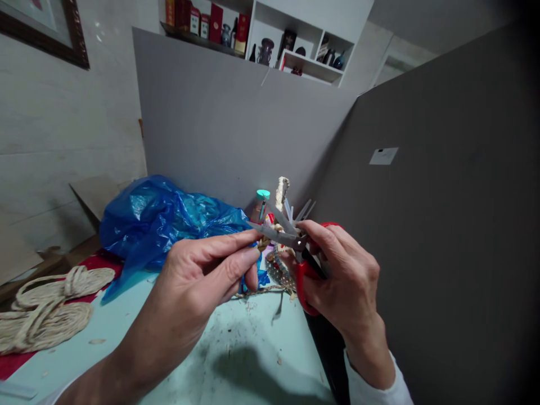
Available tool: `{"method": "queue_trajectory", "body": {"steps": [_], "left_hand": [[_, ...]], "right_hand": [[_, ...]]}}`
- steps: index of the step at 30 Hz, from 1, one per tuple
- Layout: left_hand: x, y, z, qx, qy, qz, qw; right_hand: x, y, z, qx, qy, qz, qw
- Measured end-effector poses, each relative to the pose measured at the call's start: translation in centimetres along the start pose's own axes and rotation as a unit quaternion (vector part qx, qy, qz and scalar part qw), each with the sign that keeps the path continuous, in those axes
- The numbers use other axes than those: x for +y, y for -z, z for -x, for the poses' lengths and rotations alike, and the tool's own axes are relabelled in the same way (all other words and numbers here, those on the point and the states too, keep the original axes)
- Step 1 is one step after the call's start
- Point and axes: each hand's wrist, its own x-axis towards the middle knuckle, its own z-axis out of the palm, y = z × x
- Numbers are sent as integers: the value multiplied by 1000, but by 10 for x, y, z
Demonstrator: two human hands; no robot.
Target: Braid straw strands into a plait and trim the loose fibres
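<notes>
My left hand [206, 270] pinches a braided straw cord [264, 243] between thumb and forefinger, above the table. Red-handled scissors [300, 242] are in my right hand [341, 275], their blades parted and pointing left. The blades cross just over the pinched end of the cord, close to my left fingertips. Behind the blades a pale braided loop [282, 192] stands up; whether it joins the cord in my fingers I cannot tell. Part of the braid lies along the table below my hands.
A blue plastic bag [169, 216] bulges at the back left. Bundled beige rope [50, 309] lies on red cloth at the left. A jar with a turquoise lid [262, 194] stands behind my hands. Grey panels [236, 124] rise behind and at the right of the pale table [236, 354].
</notes>
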Motion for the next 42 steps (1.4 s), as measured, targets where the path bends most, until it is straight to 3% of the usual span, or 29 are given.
{"method": "queue_trajectory", "body": {"steps": [9,15,20,25,32,34,36,38,39,42], "left_hand": [[-1,0,0,0,-10,-12,1000],[1,-5,-3,-32,47,45,997],[-5,-4,-5,-33,22,-24,999],[-9,-3,-5,-53,3,-62,997],[-6,-3,-5,-62,35,3,997],[-5,-5,-5,-60,41,13,997],[-4,-5,-5,-53,39,2,998],[-4,-6,-5,-43,28,-24,998],[-4,-7,-4,-38,18,-43,998],[-4,-11,-2,-18,-38,-116,992]], "right_hand": [[4,-1,4,14,46,54,997],[8,-5,6,-12,37,41,998],[1,-3,1,-13,5,64,998],[-1,-3,1,8,17,75,997],[9,-6,5,9,44,50,998],[8,-5,5,4,30,22,999],[5,-4,3,10,-35,-43,998],[2,-2,2,21,-148,-167,975],[0,-1,1,20,-208,-244,947],[-3,2,-3,3,-327,-451,830]]}}
